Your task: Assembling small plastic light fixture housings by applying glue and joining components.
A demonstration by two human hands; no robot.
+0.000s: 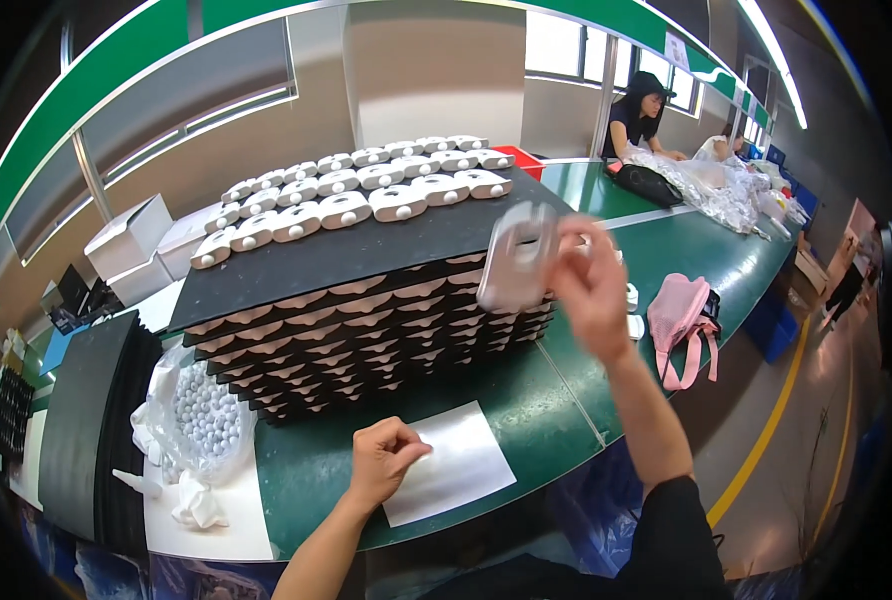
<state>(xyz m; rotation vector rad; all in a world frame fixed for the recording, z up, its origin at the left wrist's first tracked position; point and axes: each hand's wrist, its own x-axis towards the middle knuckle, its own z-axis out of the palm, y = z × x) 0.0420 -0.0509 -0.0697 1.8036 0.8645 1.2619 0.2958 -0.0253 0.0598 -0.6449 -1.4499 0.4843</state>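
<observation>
My right hand (588, 285) is raised at the right end of the stack, its fingers closed on a white plastic housing (507, 282) with a round opening. Both are blurred by motion. My left hand (382, 458) is closed over a white paper sheet (471, 462), thumb pressed to the curled fingers; whatever they hold, if anything, is hidden. Ahead of me rises a stack of black boards (311, 248) with layers of similar pieces between them. On the top board stand rows of white housings (344, 210), each with a white ball at its front.
Left of the stack lie a plastic bag of white balls (206, 415), a small white bottle (138, 484), crumpled tissue (199, 503) and upright black boards (91, 425). A pink bag (678, 318) lies right on the green table (556, 435). Another person (638, 125) works at the far end.
</observation>
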